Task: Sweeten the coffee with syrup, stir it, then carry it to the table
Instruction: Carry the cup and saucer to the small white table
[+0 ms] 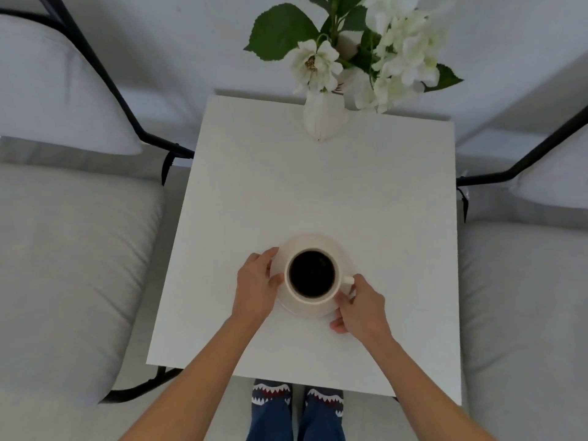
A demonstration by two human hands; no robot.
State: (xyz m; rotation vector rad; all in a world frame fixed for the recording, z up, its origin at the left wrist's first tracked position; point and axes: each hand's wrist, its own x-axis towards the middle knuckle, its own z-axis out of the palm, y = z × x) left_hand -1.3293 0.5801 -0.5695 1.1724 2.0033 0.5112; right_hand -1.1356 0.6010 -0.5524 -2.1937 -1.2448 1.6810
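— What is lying nearest, below the hands?

— Two feet in shark-patterned socks point(296, 405) are showing under the near edge of the white table point(318, 192).

— And the grip?

— The left hand point(254, 284) is clasping the saucer point(337, 246) rim, fingers closed on it. The right hand point(359, 308) is pinching the opposite rim beside the handle of the cup point(313, 276), which is sitting on the saucer, full of dark coffee.

— Anything crowding them?

— Nothing close. Beyond the cup, a white vase point(323, 117) of flowers point(381, 55) is standing at the far edge. Grey cushioned chairs point(63, 249) are flanking both hands.
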